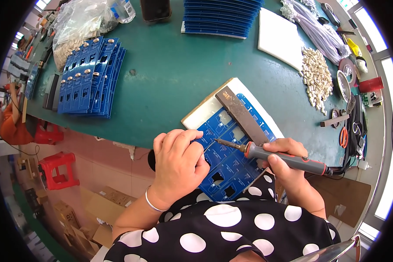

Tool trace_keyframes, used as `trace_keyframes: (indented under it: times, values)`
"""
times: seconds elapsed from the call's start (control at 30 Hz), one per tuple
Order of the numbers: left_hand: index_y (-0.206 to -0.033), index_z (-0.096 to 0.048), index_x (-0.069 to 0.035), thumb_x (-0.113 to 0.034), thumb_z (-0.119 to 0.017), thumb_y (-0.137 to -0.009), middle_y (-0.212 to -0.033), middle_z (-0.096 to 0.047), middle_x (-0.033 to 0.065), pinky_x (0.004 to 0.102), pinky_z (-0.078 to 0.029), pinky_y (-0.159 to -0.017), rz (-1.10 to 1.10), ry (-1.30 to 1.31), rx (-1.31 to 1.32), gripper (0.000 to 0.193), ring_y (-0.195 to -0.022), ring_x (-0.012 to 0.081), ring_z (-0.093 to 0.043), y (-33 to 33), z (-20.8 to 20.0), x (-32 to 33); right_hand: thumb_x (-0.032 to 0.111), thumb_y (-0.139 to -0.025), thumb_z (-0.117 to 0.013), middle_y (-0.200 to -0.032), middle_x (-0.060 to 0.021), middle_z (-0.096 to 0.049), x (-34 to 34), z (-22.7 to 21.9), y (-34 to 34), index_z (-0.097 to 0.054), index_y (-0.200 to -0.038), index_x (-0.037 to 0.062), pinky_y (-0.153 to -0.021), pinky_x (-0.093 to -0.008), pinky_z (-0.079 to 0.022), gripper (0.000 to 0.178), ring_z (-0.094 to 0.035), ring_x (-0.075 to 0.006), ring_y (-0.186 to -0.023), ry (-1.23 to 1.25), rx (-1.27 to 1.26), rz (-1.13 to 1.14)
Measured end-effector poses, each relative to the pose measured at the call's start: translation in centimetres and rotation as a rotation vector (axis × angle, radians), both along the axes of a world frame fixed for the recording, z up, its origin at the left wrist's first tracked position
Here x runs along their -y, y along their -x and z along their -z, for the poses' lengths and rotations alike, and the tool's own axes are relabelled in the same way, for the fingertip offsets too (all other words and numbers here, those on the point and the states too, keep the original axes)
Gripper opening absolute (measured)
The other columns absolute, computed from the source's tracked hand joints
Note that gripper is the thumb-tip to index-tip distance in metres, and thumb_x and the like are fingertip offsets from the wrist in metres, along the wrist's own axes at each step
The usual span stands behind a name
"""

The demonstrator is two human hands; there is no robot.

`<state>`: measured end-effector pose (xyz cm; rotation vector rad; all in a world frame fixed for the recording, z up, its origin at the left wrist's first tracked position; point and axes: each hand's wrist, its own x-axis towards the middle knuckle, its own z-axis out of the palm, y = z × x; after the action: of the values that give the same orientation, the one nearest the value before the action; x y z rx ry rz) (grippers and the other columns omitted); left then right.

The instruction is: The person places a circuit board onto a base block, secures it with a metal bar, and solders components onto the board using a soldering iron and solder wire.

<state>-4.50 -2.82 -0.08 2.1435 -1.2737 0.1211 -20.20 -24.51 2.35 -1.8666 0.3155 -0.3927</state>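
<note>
A blue circuit board panel (222, 162) with square cutouts lies tilted over a white foam pad (205, 107) at the table's front edge. Across the panel rests a dark flat bar (240, 114). My right hand (288, 163) is wrapped round a grey soldering iron (288, 160) with orange trim. Its tip points left, close to the panel's upper left part; whether it touches cannot be told. At the panel's left edge my left hand (179, 161) is closed, thumb tucked and fingers curled, near the iron's tip. Whatever its fingertips pinch is hidden.
Stacked blue boards with connectors (87, 78) stand at the left, and more blue boards (222, 17) at the back. To the right are a white foam sheet (278, 37), a pile of small pale connectors (315, 76) and bundled white cables (321, 32). A red stool (59, 170) stands on the floor.
</note>
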Motion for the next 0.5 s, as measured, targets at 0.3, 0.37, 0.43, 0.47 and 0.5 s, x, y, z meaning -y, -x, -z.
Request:
trace_keyframes:
  times: [0.3, 0.37, 0.43, 0.47, 0.5]
  values:
    - [-0.079, -0.055, -0.009, -0.005, -0.069, -0.067, -0.112, -0.064, 0.0053, 0.0447, -0.036, -0.090, -0.009, 0.001, 0.018, 0.019, -0.102, 0.0263, -0.058, -0.14, 0.16, 0.34, 0.018, -0.084, -0.075, -0.088, -0.0152, -0.074, -0.09, 0.16, 0.04, -0.072, -0.097, -0.0015, -0.067, -0.0320, -0.057, 0.024, -0.073, -0.0231, -0.072, 0.004, -0.045, -0.024]
    - [-0.079, -0.055, -0.009, -0.005, -0.069, -0.067, -0.112, -0.064, 0.0054, 0.0446, -0.036, -0.090, -0.009, 0.002, 0.018, 0.019, -0.102, 0.0263, -0.057, -0.21, 0.23, 0.45, 0.019, -0.085, -0.075, -0.088, -0.0155, -0.074, -0.18, 0.07, 0.00, -0.072, -0.098, -0.0011, -0.067, -0.0321, -0.057, 0.024, -0.072, -0.0232, -0.072, 0.005, -0.045, -0.024]
    - [-0.079, -0.055, -0.009, -0.005, -0.069, -0.067, -0.112, -0.064, 0.0054, 0.0444, -0.036, -0.090, -0.011, 0.009, 0.024, 0.019, -0.102, 0.0262, -0.057, -0.26, 0.25, 0.58, 0.020, -0.085, -0.075, -0.088, -0.0155, -0.074, -0.20, 0.01, -0.08, -0.072, -0.099, -0.0009, -0.067, -0.0321, -0.057, 0.025, -0.072, -0.0231, -0.072, 0.009, -0.048, -0.026]
    - [-0.079, -0.055, -0.009, -0.005, -0.069, -0.067, -0.111, -0.064, 0.0055, 0.0443, -0.037, -0.090, -0.013, 0.013, 0.023, 0.019, -0.102, 0.0261, -0.057, -0.29, 0.26, 0.64, 0.020, -0.085, -0.075, -0.087, -0.0155, -0.074, -0.17, 0.01, -0.15, -0.072, -0.099, -0.0010, -0.067, -0.0320, -0.057, 0.025, -0.072, -0.0230, -0.071, 0.012, -0.050, -0.028]
    - [-0.079, -0.055, -0.009, -0.005, -0.069, -0.067, -0.111, -0.064, 0.0054, 0.0443, -0.037, -0.090, -0.012, 0.011, 0.027, 0.019, -0.102, 0.0261, -0.057, -0.31, 0.26, 0.69, 0.020, -0.085, -0.075, -0.087, -0.0155, -0.074, -0.15, 0.02, -0.19, -0.072, -0.099, -0.0010, -0.066, -0.0320, -0.057, 0.025, -0.072, -0.0230, -0.071, 0.015, -0.053, -0.030]
